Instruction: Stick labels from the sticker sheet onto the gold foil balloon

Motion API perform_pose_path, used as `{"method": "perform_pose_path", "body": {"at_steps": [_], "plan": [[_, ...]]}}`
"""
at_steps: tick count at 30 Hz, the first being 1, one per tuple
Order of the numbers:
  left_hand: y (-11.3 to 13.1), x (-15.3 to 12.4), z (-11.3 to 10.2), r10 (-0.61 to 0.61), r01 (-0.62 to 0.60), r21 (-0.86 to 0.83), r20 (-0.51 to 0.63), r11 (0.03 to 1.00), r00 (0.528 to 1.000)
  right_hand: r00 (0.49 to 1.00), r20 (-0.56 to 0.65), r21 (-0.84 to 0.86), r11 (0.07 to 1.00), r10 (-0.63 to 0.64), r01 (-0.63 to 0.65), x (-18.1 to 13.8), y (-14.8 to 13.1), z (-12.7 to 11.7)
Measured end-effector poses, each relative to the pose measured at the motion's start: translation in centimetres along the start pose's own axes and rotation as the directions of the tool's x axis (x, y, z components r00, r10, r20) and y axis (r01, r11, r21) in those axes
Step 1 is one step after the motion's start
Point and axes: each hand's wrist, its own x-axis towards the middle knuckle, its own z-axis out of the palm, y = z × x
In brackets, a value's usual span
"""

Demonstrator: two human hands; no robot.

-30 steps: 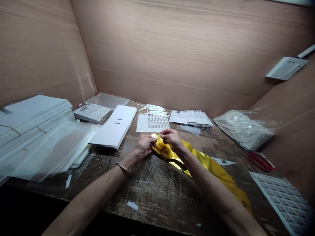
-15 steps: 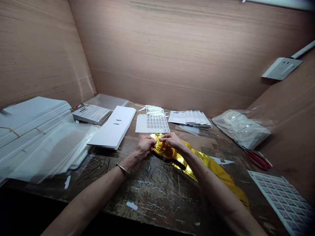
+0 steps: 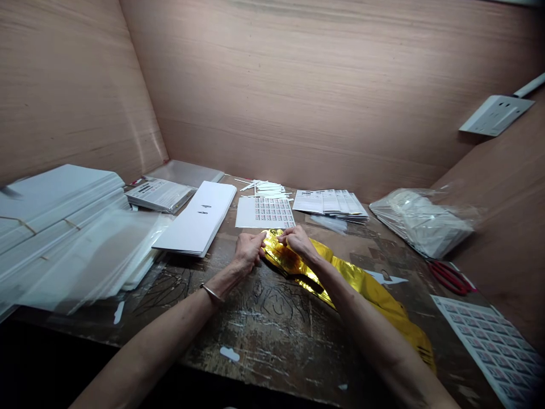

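Grip of the left hand (image 3: 249,251) pinches shiny, crinkled gold foil (image 3: 378,295) at its far end, on the scuffed desk (image 3: 255,332); whether the right hand (image 3: 300,243) pinches it, I cannot tell. Fingertips part wider than half a second ago. Beyond the foil: gridded sheet (image 3: 270,211).

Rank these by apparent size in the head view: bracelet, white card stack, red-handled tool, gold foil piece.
Largest to smallest:
gold foil piece, though partly hidden
white card stack
red-handled tool
bracelet
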Motion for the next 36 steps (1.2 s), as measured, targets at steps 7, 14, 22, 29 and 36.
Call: {"method": "perform_pose_path", "body": {"at_steps": [7,14,22,29,36], "plan": [[-0.2,-0.2,-1.0,0.045,-0.036,0.132,-0.062,0.991,0.997,0.998,0.05,-0.147,0.989,0.024,-0.016,0.8,0.2,0.4],[-0.1,-0.8,-0.7,0.051,-0.036,0.225,-0.063,0.974,0.997,0.998,0.024,-0.274,0.96,0.065,-0.056,0.8,-0.7,0.4],[-0.7,-0.4,-0.9,0.134,-0.096,0.401,-0.068,0.911,0.989,0.992,0.009,-0.349,0.93,0.125,-0.114,0.8,-0.9,0.4],[-1.1,-1.6,-0.2,0.585,-0.576,0.75,0.319,0.326,0.746,0.992,0.001,-0.445,0.889,0.124,-0.111,0.3,-1.7,0.4],[-2.3,-1.6,0.1,0.519,-0.682,0.731,0.575,0.02,0.632,0.998,-0.029,-0.568,0.82,0.061,-0.066,-0.4,-2.2,0.8]]}}
